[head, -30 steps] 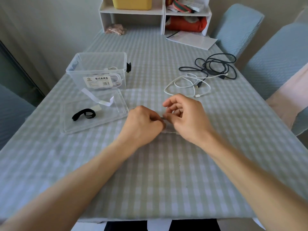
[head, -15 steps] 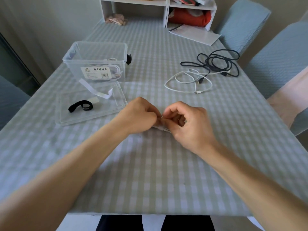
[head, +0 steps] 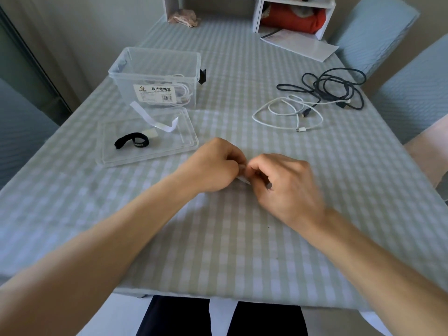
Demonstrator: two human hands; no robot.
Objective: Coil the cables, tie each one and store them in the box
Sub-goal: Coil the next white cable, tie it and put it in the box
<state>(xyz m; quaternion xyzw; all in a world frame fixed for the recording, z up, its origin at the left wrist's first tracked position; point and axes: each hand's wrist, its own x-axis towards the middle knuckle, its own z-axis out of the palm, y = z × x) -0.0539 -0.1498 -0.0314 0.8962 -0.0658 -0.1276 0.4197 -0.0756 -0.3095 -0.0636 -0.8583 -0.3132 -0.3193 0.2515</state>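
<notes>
Table (head: 242,251), covered in a pale green and white checked cloth, fills most of the view. Two chairs (head: 378,27) in blue-grey covers stand along its right side.

White shelf unit (head: 258,13) at the far end of the table, a red item in its right compartment; white paper sheet (head: 300,43) lying just in front of it.

Clear plastic box (head: 155,76), lidless, upright at far left, printed label on its near wall. A coiled white cable lies inside it, seen through the wall.

Clear lid (head: 148,137), flat on the cloth just in front of the box. On it: a black strap (head: 132,143) looped loosely and a white strip (head: 155,118) lying partly over its far edge.

Black cable (head: 327,89), loose and uncoiled, far right of the table.

White cable (head: 286,113), loose and uncoiled, just in front of the black one and overlapping it.

Left hand (head: 213,168) and right hand (head: 283,185), knuckles up at mid-table, fingertips meeting. Both sets of fingers are curled and pinch a small whitish piece (head: 243,178) between them, near the cloth; only a sliver of it shows, so what it is cannot be told.
</notes>
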